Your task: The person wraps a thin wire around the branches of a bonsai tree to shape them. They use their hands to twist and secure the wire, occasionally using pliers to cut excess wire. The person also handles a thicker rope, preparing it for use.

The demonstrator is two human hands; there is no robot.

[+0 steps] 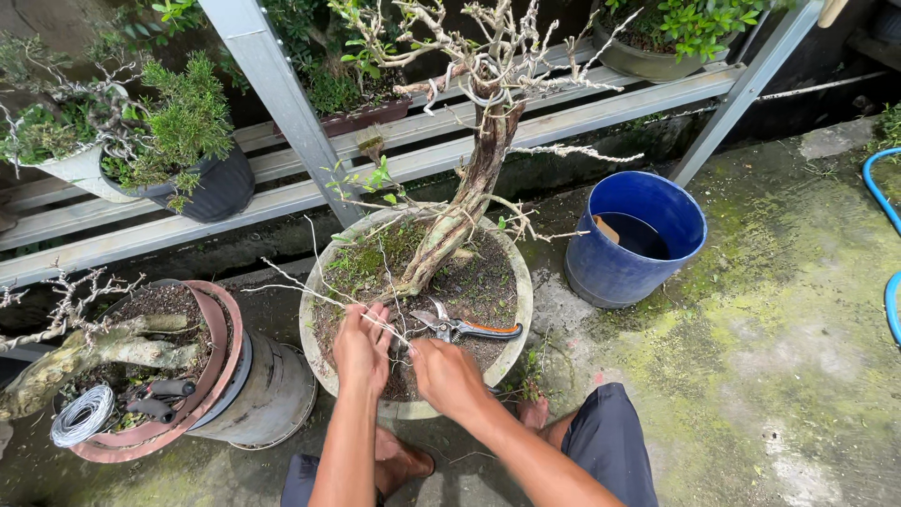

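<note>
Hands over round grey pot (pixel 321 357) holding a bare-branched bonsai tree (pixel 469 188). Left hand (pixel 361 349) closed, fingers pinched on a thin pale twig (pixel 310 293) running left off the trunk base. Right hand (pixel 446 376) closed just beside it; what it pinches, cannot tell. Orange-handled shears (pixel 465 328) lie on the soil, just beyond the right hand, not held. Blue bucket (pixel 633 239) right of pot. Wire coil (pixel 82 415) and black-handled pliers (pixel 155 396) sit in the pink-rimmed pot (pixel 218 343) at left.
</note>
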